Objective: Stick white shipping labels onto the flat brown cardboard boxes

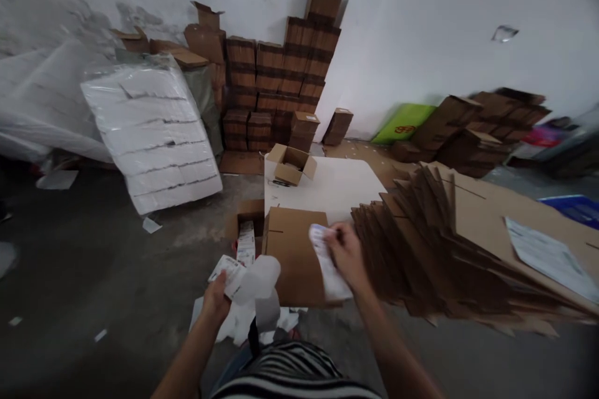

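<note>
My left hand (217, 300) is closed on a strip of printed labels (230, 273), and the pale backing paper (262, 277) curls away to its right. Over the flat brown cardboard (294, 249) in front of me, my right hand (347, 254) grips a white label (324, 262) near its upper edge. Whether the label touches the cardboard I cannot tell. More printed labels (246, 240) run out of an open carton (251, 208) just beyond my left hand.
Flattened cardboard boxes (412, 243) are piled at my right. A small open box (289, 166) rests on the white tabletop (337, 178). Bundled cartons (276, 81) are stacked by the wall, beside plastic-wrapped white packs (154, 131). Paper scraps (236, 324) lie below my left hand.
</note>
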A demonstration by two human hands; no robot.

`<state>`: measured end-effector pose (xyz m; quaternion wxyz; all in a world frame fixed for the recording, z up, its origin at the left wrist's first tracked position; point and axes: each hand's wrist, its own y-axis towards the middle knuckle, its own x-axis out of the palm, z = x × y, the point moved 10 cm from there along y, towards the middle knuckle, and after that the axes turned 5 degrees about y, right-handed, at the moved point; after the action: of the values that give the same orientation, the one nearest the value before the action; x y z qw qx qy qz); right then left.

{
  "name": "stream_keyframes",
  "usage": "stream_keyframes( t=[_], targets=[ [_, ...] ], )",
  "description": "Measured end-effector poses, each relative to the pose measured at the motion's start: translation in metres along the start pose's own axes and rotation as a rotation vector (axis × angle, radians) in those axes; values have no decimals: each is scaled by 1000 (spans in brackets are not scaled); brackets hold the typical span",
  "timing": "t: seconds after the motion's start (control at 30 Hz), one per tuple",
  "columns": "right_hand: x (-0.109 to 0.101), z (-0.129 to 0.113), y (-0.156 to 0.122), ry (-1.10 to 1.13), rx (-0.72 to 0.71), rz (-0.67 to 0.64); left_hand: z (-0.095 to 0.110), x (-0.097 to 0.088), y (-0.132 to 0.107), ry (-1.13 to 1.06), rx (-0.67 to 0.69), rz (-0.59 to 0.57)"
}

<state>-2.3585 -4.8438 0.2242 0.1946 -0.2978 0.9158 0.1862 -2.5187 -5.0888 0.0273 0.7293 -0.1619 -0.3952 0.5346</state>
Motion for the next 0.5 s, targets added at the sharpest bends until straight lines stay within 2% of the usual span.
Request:
stream_keyframes(
  t=[0.1, 0.17, 0.2, 0.27, 0.37, 0.43, 0.5],
  targets=[
    [48, 55, 0, -120, 74, -91, -18, 15, -7, 103, -22, -126],
    [67, 84, -12, -213, 97, -120, -30, 28, -12, 166, -22, -185],
    [69, 99, -19, -256, 139, -126, -35, 32, -12, 191, -19, -195],
    [59, 131, -33, -316, 290, -99, -40, 34, -10, 228, -19, -181],
    [25, 164, -50, -290, 529, 26, -41, 29, -5, 254, -37, -145],
    [3, 160, -52, -240, 567, 110, -37, 27, -6, 267, -50, -138],
    [-22, 136, -50, -180, 533, 182, -32, 29, -9, 275, -54, -147]
  ],
)
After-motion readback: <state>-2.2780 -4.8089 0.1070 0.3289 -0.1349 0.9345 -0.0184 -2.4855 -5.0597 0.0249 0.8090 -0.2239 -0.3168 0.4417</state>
